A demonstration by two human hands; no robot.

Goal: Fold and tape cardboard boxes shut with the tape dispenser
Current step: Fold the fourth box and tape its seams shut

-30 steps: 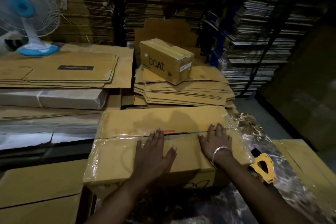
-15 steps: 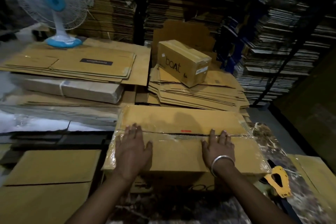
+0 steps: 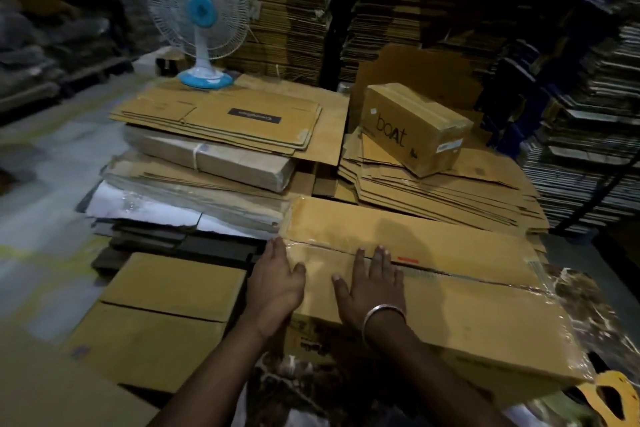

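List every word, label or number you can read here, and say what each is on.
"boAt": handwritten-style print on the side of the small taped box.
Black label on the flattened carton: upside down, blurred, unreadable.
White sticker on that small box: too small.
Print on the front of the box under the hands: blurred.

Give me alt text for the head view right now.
Both hands, left hand and right hand, press flat on the taped top of a long brown cardboard box. A yellow plastic tape dispenser lies at its right end; a blue-and-white table fan stands on flattened cardboard behind.
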